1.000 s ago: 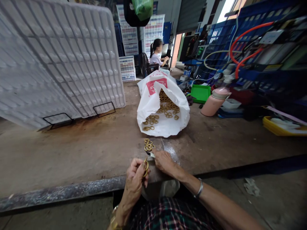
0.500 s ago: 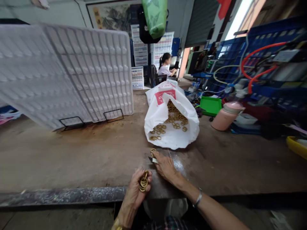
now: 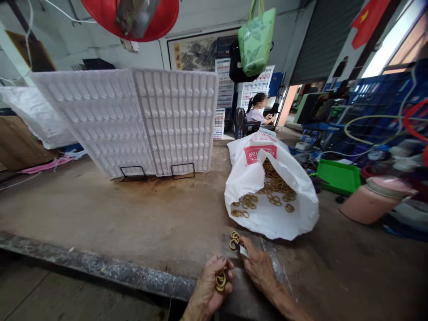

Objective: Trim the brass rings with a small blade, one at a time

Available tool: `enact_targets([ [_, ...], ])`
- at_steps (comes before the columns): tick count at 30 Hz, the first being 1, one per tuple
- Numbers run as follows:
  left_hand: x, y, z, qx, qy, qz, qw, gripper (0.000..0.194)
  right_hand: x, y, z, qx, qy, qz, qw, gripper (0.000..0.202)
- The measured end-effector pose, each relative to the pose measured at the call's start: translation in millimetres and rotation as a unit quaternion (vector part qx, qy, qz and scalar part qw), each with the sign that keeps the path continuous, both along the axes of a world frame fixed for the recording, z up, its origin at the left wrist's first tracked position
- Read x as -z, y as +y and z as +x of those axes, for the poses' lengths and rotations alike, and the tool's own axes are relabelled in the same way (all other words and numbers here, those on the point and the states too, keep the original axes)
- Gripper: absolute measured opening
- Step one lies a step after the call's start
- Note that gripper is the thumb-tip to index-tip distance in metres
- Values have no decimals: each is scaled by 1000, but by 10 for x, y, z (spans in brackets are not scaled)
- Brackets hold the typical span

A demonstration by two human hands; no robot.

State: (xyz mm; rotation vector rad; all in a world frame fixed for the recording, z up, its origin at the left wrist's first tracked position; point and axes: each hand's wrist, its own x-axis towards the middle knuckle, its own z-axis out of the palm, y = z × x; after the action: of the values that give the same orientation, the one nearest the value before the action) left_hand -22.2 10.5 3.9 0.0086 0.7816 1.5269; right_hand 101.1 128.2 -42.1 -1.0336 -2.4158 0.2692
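Note:
My left hand (image 3: 214, 285), near the table's front edge, is closed round several brass-coloured rings (image 3: 220, 281). To its right, my right hand (image 3: 259, 263) grips a small tool (image 3: 242, 250) with a dark tip and a pale body. At the tip of that tool are a few more rings (image 3: 234, 240), close to the tabletop. Beyond my hands lies an open white sack (image 3: 244, 174) with many loose rings (image 3: 276, 185) inside, its mouth facing me.
White moulded trays (image 3: 180, 120) stand upright on wire stands (image 3: 133, 172) on the table (image 3: 83, 209). Rightward are a green tray (image 3: 338, 177) and a pink bottle (image 3: 374, 200). A person (image 3: 257, 111) sits in the background.
The view has swung left, so the sack, trays and both hands appear further right and lower. Both hands keep their hold, and the rings at the tool's tip show more clearly.

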Motion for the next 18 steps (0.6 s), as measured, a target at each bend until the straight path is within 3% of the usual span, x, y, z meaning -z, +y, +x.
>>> enact_targets([
  [5,10,34,37,1,26,5,1000,37,-60,-21,-12,-13,99,-76,992,31],
  [9,37,57,119,-18,95,-7,995,41,-324,-149,-74,-18,165,-174,970,33],
  [13,58,66,204,-22,219,-20,975,46,-546,-285,-110,-46,161,-222,960,38],
  [18,-25,47,200,-21,294,-64,954,43,-461,-259,-87,-63,139,-254,955,38],
])
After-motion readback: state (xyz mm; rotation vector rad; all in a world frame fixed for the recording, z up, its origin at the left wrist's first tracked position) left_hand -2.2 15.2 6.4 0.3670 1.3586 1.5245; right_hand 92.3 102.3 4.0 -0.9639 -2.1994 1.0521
